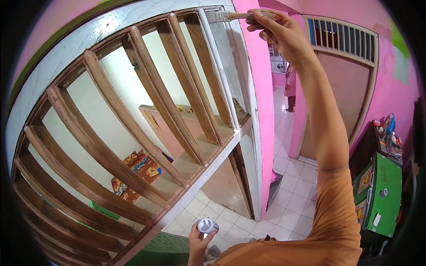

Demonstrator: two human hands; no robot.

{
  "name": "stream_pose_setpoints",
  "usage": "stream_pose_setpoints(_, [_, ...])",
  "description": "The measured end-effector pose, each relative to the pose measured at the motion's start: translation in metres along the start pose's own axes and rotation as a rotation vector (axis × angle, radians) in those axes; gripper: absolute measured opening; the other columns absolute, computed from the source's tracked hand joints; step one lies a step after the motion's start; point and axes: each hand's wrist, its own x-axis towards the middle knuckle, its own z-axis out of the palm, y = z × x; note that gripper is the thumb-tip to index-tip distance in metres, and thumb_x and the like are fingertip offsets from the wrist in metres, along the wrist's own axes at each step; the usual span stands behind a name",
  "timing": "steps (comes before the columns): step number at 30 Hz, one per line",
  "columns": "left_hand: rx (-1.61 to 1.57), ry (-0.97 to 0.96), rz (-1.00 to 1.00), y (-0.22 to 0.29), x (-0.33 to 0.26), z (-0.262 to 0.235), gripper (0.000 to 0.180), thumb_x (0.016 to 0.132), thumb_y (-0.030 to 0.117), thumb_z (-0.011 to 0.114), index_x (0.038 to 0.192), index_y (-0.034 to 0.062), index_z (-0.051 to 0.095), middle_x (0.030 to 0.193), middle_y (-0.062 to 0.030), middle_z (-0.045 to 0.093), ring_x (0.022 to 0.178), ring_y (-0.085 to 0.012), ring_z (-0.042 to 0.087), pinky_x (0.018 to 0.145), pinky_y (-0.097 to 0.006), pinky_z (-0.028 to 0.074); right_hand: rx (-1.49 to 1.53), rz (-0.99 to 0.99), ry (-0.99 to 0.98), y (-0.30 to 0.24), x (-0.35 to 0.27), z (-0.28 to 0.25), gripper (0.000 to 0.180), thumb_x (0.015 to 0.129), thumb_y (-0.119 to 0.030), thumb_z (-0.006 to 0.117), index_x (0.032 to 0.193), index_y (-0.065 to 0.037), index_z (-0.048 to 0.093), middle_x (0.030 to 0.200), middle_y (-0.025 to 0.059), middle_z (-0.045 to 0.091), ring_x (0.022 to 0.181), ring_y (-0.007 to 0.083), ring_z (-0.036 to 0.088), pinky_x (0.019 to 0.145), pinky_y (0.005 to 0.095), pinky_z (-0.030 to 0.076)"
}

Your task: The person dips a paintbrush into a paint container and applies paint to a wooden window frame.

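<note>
My right hand [277,31], raised at the upper middle, grips the wooden handle of a paintbrush [237,16]. The brush's head lies against the top right corner of a slatted wooden vent frame [222,57], where the wood is whitish grey. Most of the upright slats [146,88] are bare brown; the rightmost strip and the lower rail [208,159] look painted pale. Down at the lower middle, my left hand [199,239] is wrapped round a small paint can [207,225] with white inside and white on its rim.
Through the slats a room shows, with a patterned mattress [137,173]. Right of the frame runs a pink wall edge [262,133]. A closed door [335,97] and a green cabinet [381,195] stand to the right. Another person [289,86] is partly visible in the passage over white floor tiles [288,190].
</note>
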Motion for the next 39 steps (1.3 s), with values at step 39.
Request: stream_pose_setpoints(39, [0.022, -0.083, -0.054, 0.001, 0.002, 0.012, 0.066, 0.082, -0.007, 0.077, 0.140, -0.0056, 0.046, 0.140, -0.0212, 0.058, 0.127, -0.0275, 0.060, 0.109, -0.042, 0.049, -0.141, 0.487, -0.343, 0.055, -0.142, -0.031, 0.035, 0.099, -0.032, 0.070, 0.112, 0.001, 0.072, 0.084, 0.0031, 0.067, 0.074, 0.0089, 0.059, 0.061, 0.0238, 0.043])
